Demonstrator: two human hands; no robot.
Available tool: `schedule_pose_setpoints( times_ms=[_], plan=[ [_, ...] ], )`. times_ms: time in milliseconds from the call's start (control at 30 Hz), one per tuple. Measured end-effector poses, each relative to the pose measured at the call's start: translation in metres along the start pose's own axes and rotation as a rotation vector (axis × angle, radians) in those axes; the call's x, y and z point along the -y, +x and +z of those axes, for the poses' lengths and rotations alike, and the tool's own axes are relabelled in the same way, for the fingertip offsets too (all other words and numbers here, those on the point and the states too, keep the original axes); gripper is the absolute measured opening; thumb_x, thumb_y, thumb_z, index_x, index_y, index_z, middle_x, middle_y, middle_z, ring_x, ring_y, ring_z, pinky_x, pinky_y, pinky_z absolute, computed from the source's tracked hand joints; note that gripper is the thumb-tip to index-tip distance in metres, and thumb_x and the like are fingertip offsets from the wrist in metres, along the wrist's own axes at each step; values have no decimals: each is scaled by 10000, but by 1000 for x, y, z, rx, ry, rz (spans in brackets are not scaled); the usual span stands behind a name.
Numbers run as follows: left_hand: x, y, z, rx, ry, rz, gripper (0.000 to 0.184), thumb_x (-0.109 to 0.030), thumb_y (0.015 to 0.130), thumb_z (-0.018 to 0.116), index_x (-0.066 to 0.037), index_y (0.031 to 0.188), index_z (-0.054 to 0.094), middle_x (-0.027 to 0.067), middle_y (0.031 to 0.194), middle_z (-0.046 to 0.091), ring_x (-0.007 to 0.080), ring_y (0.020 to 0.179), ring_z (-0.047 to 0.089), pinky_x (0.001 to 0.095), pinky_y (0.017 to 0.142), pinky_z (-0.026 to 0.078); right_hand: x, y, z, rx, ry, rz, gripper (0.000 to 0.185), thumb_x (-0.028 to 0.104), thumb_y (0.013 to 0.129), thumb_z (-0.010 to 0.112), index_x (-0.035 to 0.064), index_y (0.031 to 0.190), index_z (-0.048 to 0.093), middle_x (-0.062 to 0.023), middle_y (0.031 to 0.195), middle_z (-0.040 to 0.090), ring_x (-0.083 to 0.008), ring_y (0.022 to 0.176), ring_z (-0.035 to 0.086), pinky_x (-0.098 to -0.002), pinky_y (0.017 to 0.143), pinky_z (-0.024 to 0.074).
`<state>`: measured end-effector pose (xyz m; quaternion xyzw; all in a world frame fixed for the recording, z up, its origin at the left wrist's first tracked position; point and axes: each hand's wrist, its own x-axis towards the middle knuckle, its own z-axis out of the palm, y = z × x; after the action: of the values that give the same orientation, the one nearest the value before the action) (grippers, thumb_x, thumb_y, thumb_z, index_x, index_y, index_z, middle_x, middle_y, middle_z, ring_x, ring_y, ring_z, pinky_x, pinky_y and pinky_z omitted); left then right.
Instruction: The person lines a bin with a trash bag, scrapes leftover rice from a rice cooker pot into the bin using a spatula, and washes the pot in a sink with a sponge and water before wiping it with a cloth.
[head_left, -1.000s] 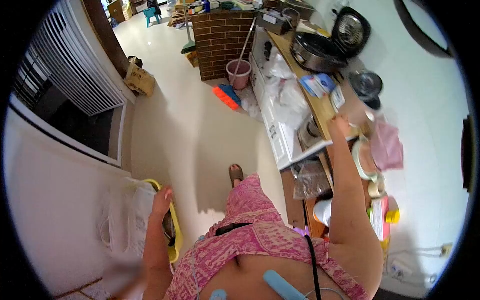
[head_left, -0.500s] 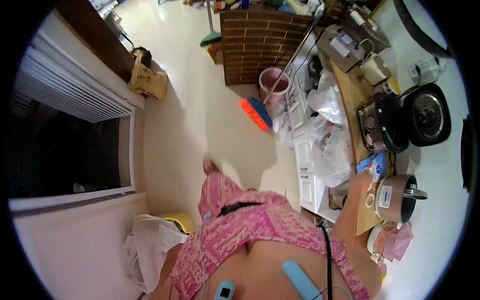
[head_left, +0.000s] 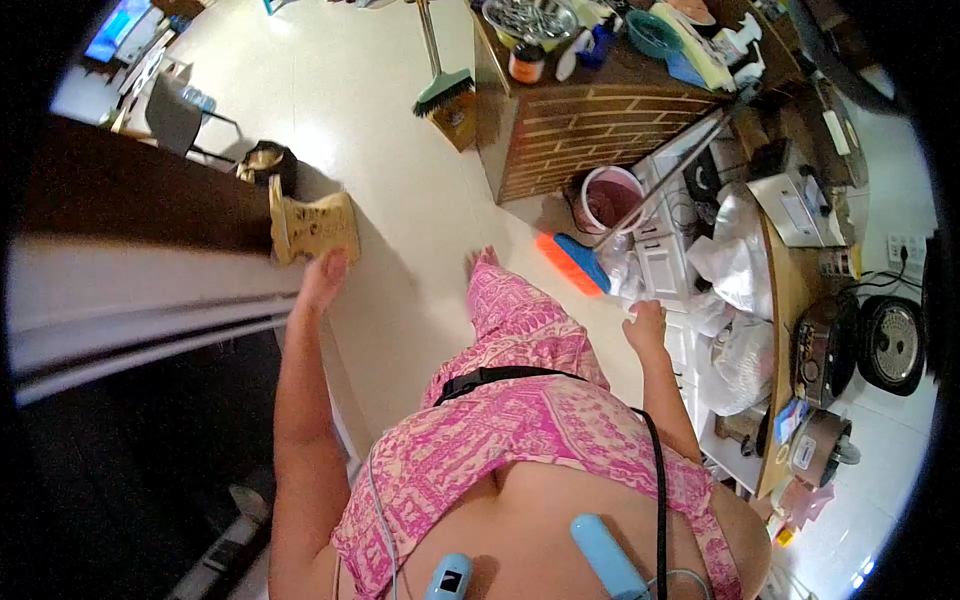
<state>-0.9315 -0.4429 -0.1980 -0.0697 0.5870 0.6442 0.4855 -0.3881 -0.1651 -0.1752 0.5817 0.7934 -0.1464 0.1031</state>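
Observation:
My left hand (head_left: 323, 284) is stretched forward at the left, its fingers loosely extended and nothing visible in it. In the view it overlaps the lower edge of a yellowish cardboard box (head_left: 315, 228) on the floor; I cannot tell whether they touch. My right hand (head_left: 648, 325) hangs in front of the white cabinets (head_left: 662, 268), thumb apart from loosely bent fingers, with nothing seen in it. Close beyond it, a broom with a blue head and orange bristles (head_left: 573, 264) leans with its long handle toward the back right.
A pink bucket (head_left: 612, 200) stands by the brick-patterned counter (head_left: 580, 140). Plastic bags (head_left: 738, 365) bulge from the shelf at right, below a wooden worktop (head_left: 782, 330) with cookers. A green broom (head_left: 442, 90) stands farther ahead. A dark doorway (head_left: 150, 470) lies at left.
I have moved forward, so the box, bucket and counter appear nearer. My left hand has come forward into view, and my right hand has left the worktop by the cookers.

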Motion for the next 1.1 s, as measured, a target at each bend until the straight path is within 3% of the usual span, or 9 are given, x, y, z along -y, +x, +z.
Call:
schedule_pose_setpoints(
  times_ms=[67, 167, 267, 333, 400, 500, 733, 867, 1100],
  plan=[
    [-66, 59, 18, 225, 979, 425, 381, -262, 939, 478, -15, 1228, 478, 62, 1114, 561, 184, 989, 539, 310, 875, 435, 34, 19, 34, 12, 2, 21, 204, 149, 637, 668, 83, 830, 648, -166, 975, 545, -339, 988, 500, -412, 861, 425],
    [-130, 117, 52, 215, 886, 584, 292, -13, 876, 506, -24, 1166, 540, 16, 885, 588, 118, 790, 535, 249, 723, 440, 53, 74, 113, 131, 31, -19, 173, 138, 638, 644, 82, 802, 653, -178, 924, 581, -340, 898, 545, -432, 826, 441],
    [-143, 180, 24, 224, 863, 353, 202, -131, 884, 531, -53, 1061, 591, -3, 771, 534, 118, 687, 489, 253, 625, 405, 39, 164, 235, 499, 303, 5, 137, 148, 681, 623, 77, 796, 648, -187, 792, 614, -323, 727, 592, -403, 728, 478],
    [-123, 264, -78, 310, 228, -359, 310, -375, 854, 551, -102, 994, 593, 26, 801, 548, 136, 689, 501, 266, 608, 416, 127, 180, 185, 718, 892, 492, 84, 149, 706, 603, 89, 713, 661, -174, 656, 612, -315, 609, 594, -366, 645, 476],
    [-148, 247, -99, 39, 620, -458, 324, -337, 877, 502, -68, 1047, 560, 37, 900, 563, 167, 769, 533, 326, 674, 443, 197, 211, 169, 640, 660, 286, 102, 153, 708, 588, 78, 679, 651, -179, 674, 614, -303, 615, 592, -371, 638, 470],
    [-181, 293, -175, 125, 1091, -467, 290, -306, 858, 515, -67, 1014, 569, 53, 853, 574, 188, 733, 544, 340, 666, 453, 291, 276, 146, 494, 355, -58, 115, 127, 711, 605, 41, 741, 676, -78, 619, 625, -157, 579, 601, -314, 543, 472],
    [-392, 563, -230, 338, 1602, -215, 213, -233, 813, 546, -65, 935, 591, 92, 744, 600, 238, 648, 571, 372, 646, 476, 509, 360, 112, 168, 489, 327, 206, 220, 699, 705, 18, 718, 667, -91, 631, 634, -189, 574, 601, -336, 566, 477],
    [-583, 743, -71, 482, 1995, 568, 234, -202, 842, 458, -85, 979, 608, 152, 818, 643, 330, 810, 612, 396, 691, 498, 608, 375, 126, 444, 364, 605, 289, 309, 681, 735, 28, 698, 669, -85, 642, 645, -220, 635, 627, -348, 636, 510],
    [-753, 871, 303, 941, 1685, 903, 386, -11, 776, 555, -87, 1154, 532, 105, 934, 629, 236, 775, 605, 329, 720, 492, 740, 427, 143, 569, 634, 774, 447, 517, 764, 590, 85, 805, 695, -121, 906, 662, -264, 856, 630, -399, 732, 507]
  ],
)
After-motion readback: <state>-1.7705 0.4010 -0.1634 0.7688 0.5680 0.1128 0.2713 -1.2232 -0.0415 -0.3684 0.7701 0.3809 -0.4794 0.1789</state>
